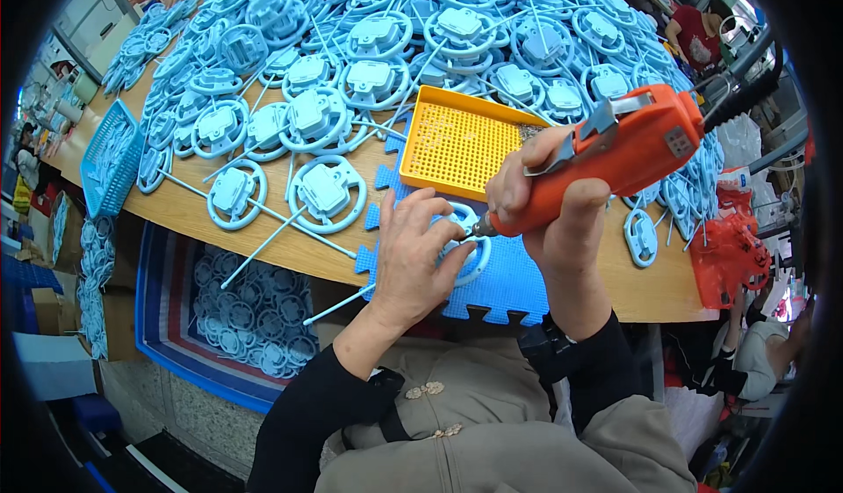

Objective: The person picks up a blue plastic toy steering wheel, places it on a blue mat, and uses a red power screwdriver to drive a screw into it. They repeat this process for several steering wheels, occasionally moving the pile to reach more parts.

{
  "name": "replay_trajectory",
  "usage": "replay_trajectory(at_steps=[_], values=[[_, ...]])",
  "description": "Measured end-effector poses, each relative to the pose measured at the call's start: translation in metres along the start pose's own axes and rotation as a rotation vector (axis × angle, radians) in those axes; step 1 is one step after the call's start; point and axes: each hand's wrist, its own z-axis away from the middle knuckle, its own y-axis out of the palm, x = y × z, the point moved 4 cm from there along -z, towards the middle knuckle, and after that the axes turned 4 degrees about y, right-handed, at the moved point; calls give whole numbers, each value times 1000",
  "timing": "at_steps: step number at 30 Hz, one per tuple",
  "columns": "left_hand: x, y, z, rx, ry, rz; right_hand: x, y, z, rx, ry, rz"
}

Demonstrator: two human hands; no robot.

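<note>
My right hand [566, 238] is wrapped round an orange electric screwdriver [615, 164], its bit angled down to the left. That bit meets a light-blue plastic ring part [480, 263] lying on a blue foam mat [514, 287]. With bent fingers, my left hand [406, 251] pins the same part and hides much of it; a long thin blue stick [338, 306] sticks out on its near left side. Just beyond both hands stands a yellow perforated tray [448, 146], with small dark screws at its right end.
A large heap of similar ring parts [373, 36] covers the far table. At left is a blue basket [112, 168] of parts; below the edge, a blue-rimmed bin [151, 317] holds more. A red plastic bag [729, 260] hangs at right. Other people sit farther off.
</note>
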Motion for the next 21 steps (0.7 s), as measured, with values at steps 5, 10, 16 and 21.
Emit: replay_trajectory(at_steps=[5, 10, 16, 21], values=[[2, -4, 1, -27, -58, 212, 11, -1, 4, 32, -16, -209], [-5, -6, 2, 45, -132, 406, 21, -3, 8, 53, -46, -252], [-10, -5, 7, 113, -173, 532, 33, 0, 10, 143, -145, -241], [-14, -4, 4, 68, -80, 228, 21, -14, 17, 66, -27, -213]])
